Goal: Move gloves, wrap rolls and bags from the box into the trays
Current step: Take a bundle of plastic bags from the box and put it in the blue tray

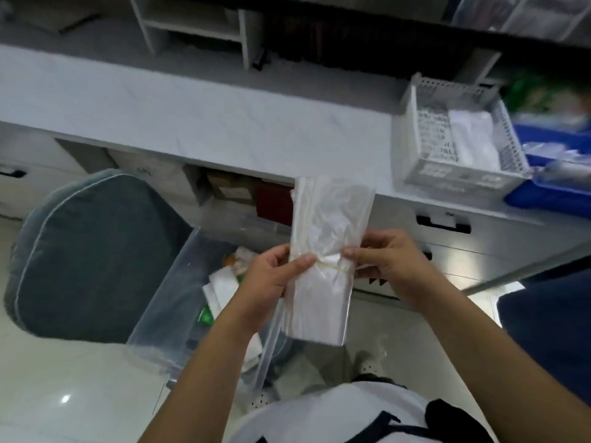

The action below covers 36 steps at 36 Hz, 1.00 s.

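Observation:
A flat bundle of clear plastic bags, bound round its middle by a rubber band, stands upright in front of me. My left hand pinches its left edge at the band and my right hand pinches its right edge. Below the bundle sits the clear plastic box on the floor, holding several white and green packets. On the grey counter at the right stands a white perforated tray with white bags inside. A blue tray with clear packets lies just right of it.
A grey-blue cushioned chair stands left of the box. The counter runs across the view, with drawers and open shelves beneath and a small white shelf unit behind. A dark blue seat is at the right.

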Available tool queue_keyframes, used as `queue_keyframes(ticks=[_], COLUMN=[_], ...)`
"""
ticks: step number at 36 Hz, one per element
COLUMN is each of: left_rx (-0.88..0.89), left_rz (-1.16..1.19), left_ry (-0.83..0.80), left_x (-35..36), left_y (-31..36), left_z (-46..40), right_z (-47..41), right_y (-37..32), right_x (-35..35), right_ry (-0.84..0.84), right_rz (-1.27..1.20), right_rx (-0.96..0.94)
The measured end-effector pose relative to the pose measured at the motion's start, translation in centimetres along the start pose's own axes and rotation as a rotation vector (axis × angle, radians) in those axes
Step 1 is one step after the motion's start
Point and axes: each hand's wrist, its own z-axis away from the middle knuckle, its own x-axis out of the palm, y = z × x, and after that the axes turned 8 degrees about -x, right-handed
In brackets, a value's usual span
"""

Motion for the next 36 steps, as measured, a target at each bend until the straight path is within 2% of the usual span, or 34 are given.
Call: queue_keyframes(ticks=[6,15,21,29,36], left_rx=[-0.004,-0.074,-0.084,-0.140,-0.164], left_rz=[-0.098,-0.244,-0.333,-0.337,-0.302], left_ry=[-0.040,-0.176,-0.240,-0.330,-0.430], left_x=[8.9,24.2,33.1,39.6,42.5], left_y=[1.1,0.4,0.6,1.4,2.2], left_z=[-3.3,-10.1,-13.9,-16.7,-20.2], right_z=[1.0,2.4,2.6,2.5,1.7], right_y=[-0.5,0.1,-0.6,-1.2,-0.8], right_x=[-8.4,-25.3,-35.0,-40.6,-43.9], right_ry=[0.094,0.287,0.336,0.410,0.508], right_rz=[-0.072,-0.173,-0.178,-0.260,-0.360], right_rx=[-0.018,-0.002,-0.038,-0.106,-0.058])
